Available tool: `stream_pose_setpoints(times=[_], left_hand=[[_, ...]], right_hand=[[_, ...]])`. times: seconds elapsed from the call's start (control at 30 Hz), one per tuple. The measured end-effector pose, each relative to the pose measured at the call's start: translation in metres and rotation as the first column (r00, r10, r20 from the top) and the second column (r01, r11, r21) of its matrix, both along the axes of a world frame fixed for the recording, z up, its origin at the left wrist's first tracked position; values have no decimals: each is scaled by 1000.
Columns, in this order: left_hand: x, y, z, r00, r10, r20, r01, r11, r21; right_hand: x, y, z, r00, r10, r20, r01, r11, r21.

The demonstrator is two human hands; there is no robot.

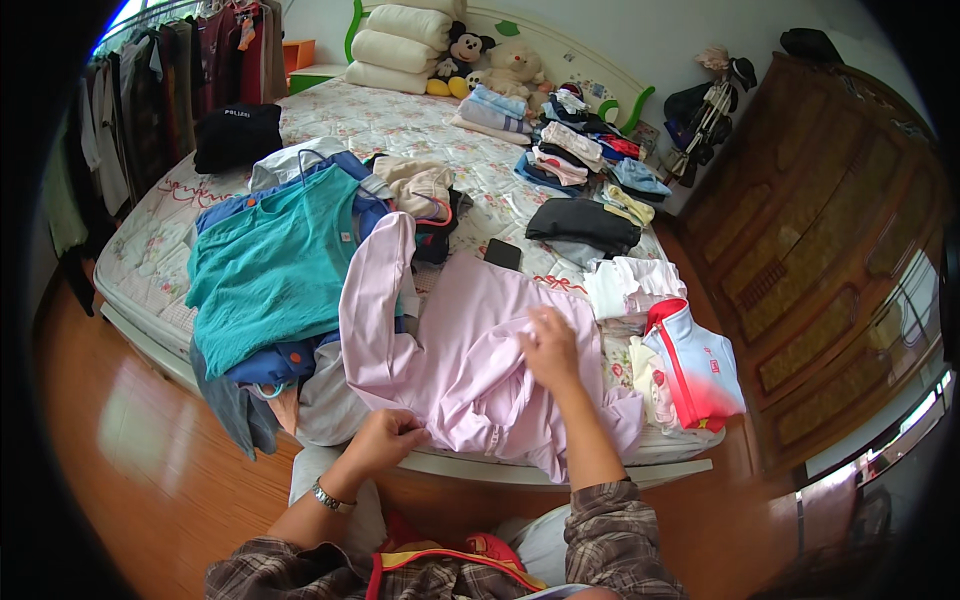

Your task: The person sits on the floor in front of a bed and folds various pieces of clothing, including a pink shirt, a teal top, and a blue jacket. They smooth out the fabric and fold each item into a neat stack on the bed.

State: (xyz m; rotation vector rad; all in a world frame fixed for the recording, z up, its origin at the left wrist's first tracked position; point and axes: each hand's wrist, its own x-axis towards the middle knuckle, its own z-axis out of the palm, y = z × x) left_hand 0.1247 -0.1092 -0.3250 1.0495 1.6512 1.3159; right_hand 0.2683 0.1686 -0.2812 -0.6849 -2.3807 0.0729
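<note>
A pale pink long-sleeved top (pixel 470 310) lies spread and partly rumpled at the bed's near edge, one sleeve stretched away from me on the left. My left hand (pixel 392 440) is closed, its fingers pinching the near edge of the pink top. On the right part of the cloth rests my right hand (pixel 552 350), fingers apart and pointing left, with no fold gripped that I can see. Left of the top, a teal garment (pixel 275 265) tops a loose heap of clothes. To the right lies a folded white and red jacket (pixel 692 365).
The bed's floral mattress (pixel 400 125) holds a black phone (pixel 503 254), folded dark trousers (pixel 583 227), a white ruffled garment (pixel 635 285) and stacked clothes (pixel 570 150). A black garment (pixel 238 138) sits far left. A wooden wardrobe (pixel 810 260) stands right, a clothes rack (pixel 165 80) left.
</note>
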Motion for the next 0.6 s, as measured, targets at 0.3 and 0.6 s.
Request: stream_pose_setpoints(times=[0.3, 0.6], left_hand=[[7, 0, -1, 999, 23, 26, -25, 997, 66], [-1, -12, 2, 924, 76, -374, -11, 985, 174]], right_hand=[[-3, -11, -22, 977, -5, 214, 50, 978, -203], [197, -15, 4, 680, -651, -339, 510, 751, -419]])
